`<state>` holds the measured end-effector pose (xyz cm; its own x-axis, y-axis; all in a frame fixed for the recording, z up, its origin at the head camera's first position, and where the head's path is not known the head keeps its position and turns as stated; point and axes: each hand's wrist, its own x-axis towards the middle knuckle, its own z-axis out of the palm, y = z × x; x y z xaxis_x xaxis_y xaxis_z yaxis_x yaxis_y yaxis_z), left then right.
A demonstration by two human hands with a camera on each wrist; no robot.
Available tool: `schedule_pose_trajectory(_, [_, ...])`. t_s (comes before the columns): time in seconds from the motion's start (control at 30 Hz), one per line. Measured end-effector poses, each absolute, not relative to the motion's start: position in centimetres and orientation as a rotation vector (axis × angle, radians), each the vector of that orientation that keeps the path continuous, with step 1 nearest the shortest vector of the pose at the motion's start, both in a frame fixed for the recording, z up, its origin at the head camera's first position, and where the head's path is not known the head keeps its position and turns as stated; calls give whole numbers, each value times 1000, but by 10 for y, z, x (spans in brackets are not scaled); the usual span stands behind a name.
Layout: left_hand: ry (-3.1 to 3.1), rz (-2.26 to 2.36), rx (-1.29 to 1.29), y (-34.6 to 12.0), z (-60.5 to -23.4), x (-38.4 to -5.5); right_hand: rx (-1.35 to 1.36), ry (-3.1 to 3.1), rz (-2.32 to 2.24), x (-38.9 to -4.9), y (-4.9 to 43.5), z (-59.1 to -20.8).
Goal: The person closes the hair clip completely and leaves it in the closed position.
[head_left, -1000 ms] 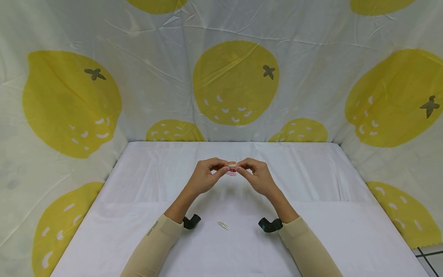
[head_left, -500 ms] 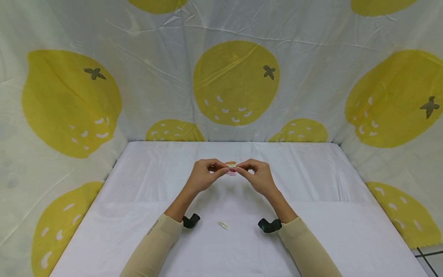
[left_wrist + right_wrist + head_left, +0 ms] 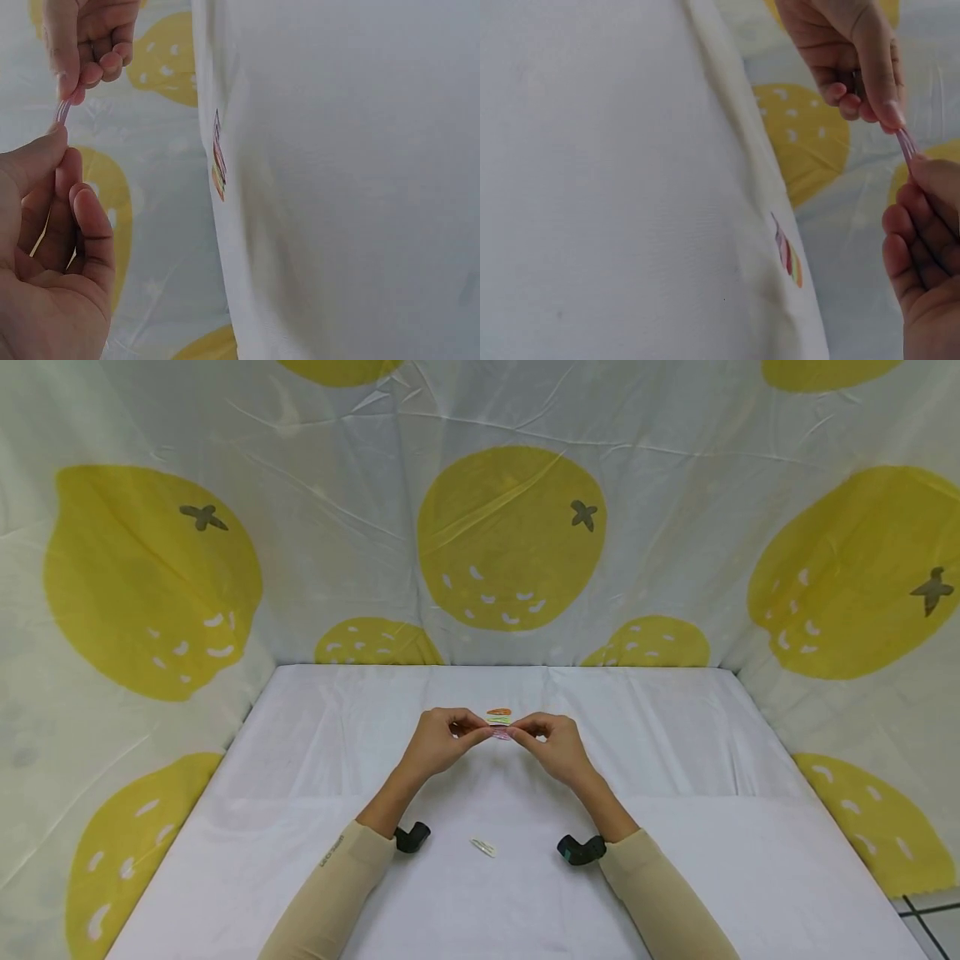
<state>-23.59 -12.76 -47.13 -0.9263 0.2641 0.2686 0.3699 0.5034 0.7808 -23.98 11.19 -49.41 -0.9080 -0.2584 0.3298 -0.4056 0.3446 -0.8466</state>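
Observation:
Both hands meet over the far middle of the table. My left hand (image 3: 444,739) pinches one end of a pinkish snap hair clip (image 3: 62,111) between thumb and finger. The other end of that clip is pinched by my right hand (image 3: 558,745), so it spans the gap between the fingertips. Beyond and below it a row of coloured hair clips (image 3: 788,251) lies on the table; the head view shows an orange clip (image 3: 498,712) farthest back and pale green ones (image 3: 498,720) in front of it. The fingers partly cover this row in the head view.
A single whitish hair clip (image 3: 483,847) lies on the white tablecloth (image 3: 480,910) between the forearms. Lemon-print cloth (image 3: 510,539) stands behind the table and along both sides. Black wrist cameras (image 3: 581,850) stick out inward from the sleeves.
Both hands have shifted slightly toward me. More of the orange and green clips shows beyond the fingertips, and the red in the row is now hidden by the fingers.

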Motion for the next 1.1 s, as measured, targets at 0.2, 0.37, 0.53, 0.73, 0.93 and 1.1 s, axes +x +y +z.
schedule_pose_trajectory(0.2, [-2684, -1362, -553, -128, -480, -241, 603, -2521, 1516, -243, 111, -499])
schedule_pose_trajectory(0.37, [-2741, -1342, -544, -127, -488, -244, 577, -2583, 1486, -246, 110, -505])
schedule_pose_trajectory(0.53, [-2788, -1301, -542, -126, -494, -245, 548, -2632, 1436, -247, 108, -511])
schedule_pose_trajectory(0.73, [-2827, -1260, -546, -124, -500, -249, 528, -2638, 1399, -248, 107, -515])
schedule_pose_trajectory(0.93, [-2868, -1190, -557, -123, -504, -252, 509, -2670, 1361, -250, 106, -519])
schedule_pose_trajectory(1.1, [-2852, -1150, -581, -122, -509, -256, 496, -2697, 1344, -251, 105, -525])
